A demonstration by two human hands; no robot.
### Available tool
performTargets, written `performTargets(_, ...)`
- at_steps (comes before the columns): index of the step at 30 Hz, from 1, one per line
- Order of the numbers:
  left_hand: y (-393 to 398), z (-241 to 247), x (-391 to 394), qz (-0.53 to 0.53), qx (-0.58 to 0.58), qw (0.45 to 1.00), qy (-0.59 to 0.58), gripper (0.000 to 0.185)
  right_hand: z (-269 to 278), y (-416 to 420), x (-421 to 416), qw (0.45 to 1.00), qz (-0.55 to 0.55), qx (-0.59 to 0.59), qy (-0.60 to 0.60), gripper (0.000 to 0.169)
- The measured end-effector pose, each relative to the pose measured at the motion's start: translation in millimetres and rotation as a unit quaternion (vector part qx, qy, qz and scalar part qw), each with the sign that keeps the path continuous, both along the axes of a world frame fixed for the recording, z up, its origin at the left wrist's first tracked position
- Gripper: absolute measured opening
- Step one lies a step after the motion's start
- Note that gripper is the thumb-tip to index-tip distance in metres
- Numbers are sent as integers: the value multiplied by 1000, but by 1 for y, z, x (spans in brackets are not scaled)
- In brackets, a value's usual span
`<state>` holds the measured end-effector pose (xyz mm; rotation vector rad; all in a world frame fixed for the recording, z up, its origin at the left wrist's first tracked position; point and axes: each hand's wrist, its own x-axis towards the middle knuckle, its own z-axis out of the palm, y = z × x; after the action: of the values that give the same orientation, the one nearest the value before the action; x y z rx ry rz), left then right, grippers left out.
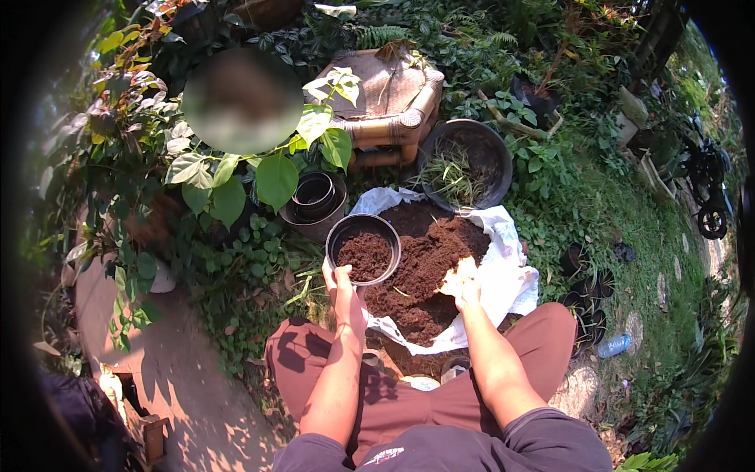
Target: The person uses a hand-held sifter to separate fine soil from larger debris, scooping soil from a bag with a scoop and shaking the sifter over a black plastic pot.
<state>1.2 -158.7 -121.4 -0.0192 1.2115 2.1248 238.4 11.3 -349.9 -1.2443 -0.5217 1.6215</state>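
My left hand grips a black plastic plant pot by its near left side. Dark brown potting soil partly fills the pot, whose mouth faces up. A larger heap of the same soil lies on a white woven plastic sack before my knees. At the heap's right side is my right hand, at the soil. Strong sunlight washes out its fingers, so whether they hold anything is unclear.
Behind the heap stands a black basin with pulled grass inside. A bamboo stool stands beyond it. Nested black pots are at left, leafy branches above them. Several small pots and a plastic bottle lie right.
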Motion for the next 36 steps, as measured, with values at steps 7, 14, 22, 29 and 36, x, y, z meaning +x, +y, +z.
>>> performTargets(7,2,-5,5,-44,-9,999,7,53,8,-1,-1,999,7,-25,27,21)
performTargets(14,20,-19,9,-59,21,997,33,53,5,6,5,999,14,25,-27,13)
performTargets(22,34,-33,10,-47,13,998,31,51,64,9,-7,997,44,51,-36,5)
performTargets(29,40,-42,16,-50,-33,997,52,51,153,58,3,984,96,148,17,28)
performTargets(36,37,-19,37,-131,-36,991,-17,53,233,55,5,962,153,222,-45,32)
